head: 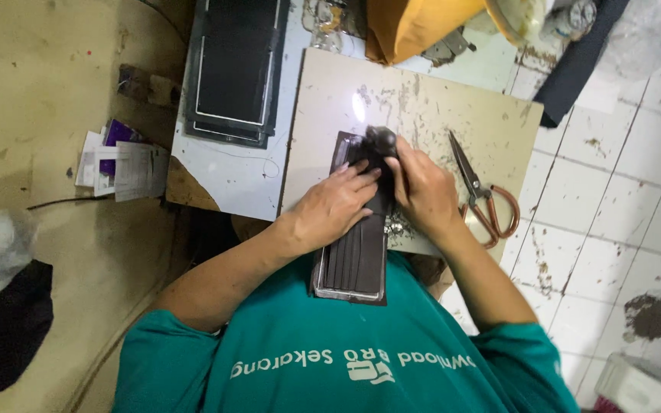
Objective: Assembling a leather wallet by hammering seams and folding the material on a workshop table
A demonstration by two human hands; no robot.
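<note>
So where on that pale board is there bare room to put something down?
The pale board is bare along its far edge, beyond the hands, and between the dark leather piece and its left edge. It is crowded mid-board, where left hand and right hand work, with scissors alongside.

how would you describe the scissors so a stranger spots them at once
Find the pale stained board on the table. The scissors lie at its right edge, just right of the right hand. They alone have dark blades and copper-orange loop handles.
</note>
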